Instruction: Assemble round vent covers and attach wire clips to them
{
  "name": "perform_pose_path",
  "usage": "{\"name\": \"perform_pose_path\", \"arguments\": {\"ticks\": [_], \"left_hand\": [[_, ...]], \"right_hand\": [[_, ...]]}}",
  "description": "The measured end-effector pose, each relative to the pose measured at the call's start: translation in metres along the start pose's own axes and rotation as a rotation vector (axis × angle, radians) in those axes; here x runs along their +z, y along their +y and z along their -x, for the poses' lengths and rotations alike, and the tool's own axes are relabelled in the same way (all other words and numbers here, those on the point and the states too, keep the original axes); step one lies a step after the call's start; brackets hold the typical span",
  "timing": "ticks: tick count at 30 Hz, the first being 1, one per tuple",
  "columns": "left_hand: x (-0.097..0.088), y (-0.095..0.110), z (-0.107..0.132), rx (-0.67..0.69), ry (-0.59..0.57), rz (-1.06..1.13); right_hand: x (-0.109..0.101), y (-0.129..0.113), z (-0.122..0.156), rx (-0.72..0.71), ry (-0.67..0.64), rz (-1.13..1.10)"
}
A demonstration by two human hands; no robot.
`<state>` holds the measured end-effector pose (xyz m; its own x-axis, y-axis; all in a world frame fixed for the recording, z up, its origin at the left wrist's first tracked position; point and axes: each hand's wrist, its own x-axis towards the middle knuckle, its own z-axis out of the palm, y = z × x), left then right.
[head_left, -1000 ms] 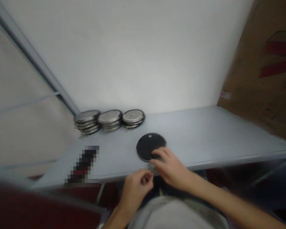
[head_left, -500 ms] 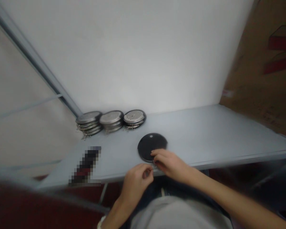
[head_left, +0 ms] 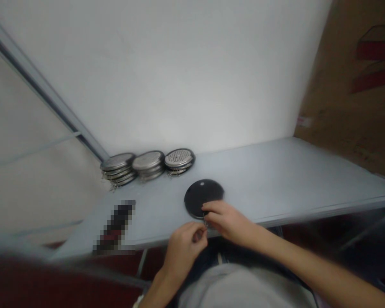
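A round black disc [head_left: 199,196] with a small pale dot lies flat near the table's front edge. From its near rim a thin metal chain [head_left: 205,220] hangs between my hands; its fine detail is too small to make out. My left hand [head_left: 186,244] is closed in a pinch at the lower end of this chain, just past the table edge. Over the disc's near right rim, my right hand [head_left: 227,220] has its fingers bent, the thumb side pinching the chain close to the disc.
Along the wall stand three stacks of round metal discs, the left stack [head_left: 118,169], the middle stack [head_left: 148,164] and the right stack [head_left: 179,159], with thin strands at their fronts. A pixelated dark item [head_left: 115,226] lies on the grey table [head_left: 276,179]. Brown cardboard [head_left: 349,124] borders the right.
The view has shifted slightly. My right fingers sit a little differently at the disc's rim, and more of the chain shows between my hands. The disc stays in place.
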<state>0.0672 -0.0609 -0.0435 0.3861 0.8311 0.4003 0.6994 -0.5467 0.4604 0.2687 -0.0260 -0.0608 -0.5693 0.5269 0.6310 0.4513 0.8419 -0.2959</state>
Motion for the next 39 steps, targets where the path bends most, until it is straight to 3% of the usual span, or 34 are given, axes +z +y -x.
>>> {"name": "perform_pose_path", "arguments": {"ticks": [9,19,25,32,39], "left_hand": [[-0.001,0.001,0.003,0.013,0.059,0.022],[-0.002,0.005,-0.001,-0.282,-0.004,0.218],[-0.006,0.007,-0.005,-0.367,-0.047,0.254],[-0.009,0.007,-0.006,-0.379,-0.069,0.266],[-0.016,0.010,-0.010,-0.283,-0.041,0.251]], "right_hand": [[0.001,-0.001,-0.001,-0.032,-0.047,0.088],[-0.001,-0.002,-0.002,-0.003,-0.053,0.064],[-0.002,-0.002,-0.002,0.010,-0.069,0.055],[-0.007,-0.005,-0.006,0.005,-0.046,0.021],[-0.009,-0.007,-0.010,0.022,-0.029,-0.015]]}}
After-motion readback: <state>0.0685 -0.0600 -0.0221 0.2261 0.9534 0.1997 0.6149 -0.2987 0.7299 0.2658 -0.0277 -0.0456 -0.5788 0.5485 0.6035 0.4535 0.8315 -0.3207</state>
